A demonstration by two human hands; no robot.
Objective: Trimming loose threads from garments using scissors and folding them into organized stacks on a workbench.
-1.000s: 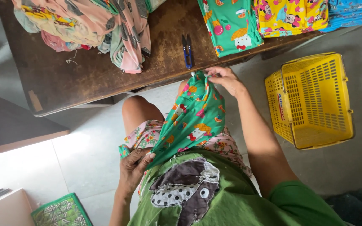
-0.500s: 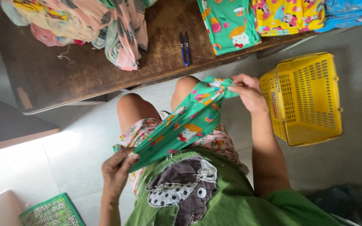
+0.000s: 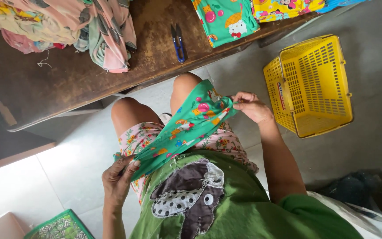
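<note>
We hold the green printed cloth (image 3: pixel 186 128) stretched over our lap, left hand (image 3: pixel 118 179) pinching its lower end, right hand (image 3: pixel 250 106) pinching the upper end. Since a moment ago the right grip moved lower and outward, toward the yellow basket (image 3: pixel 315 84), so the cloth is now pulled flatter.

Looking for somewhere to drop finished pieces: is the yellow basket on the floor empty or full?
Empty: the yellow basket shows only its bare slotted walls and floor, nothing lying inside.
</note>
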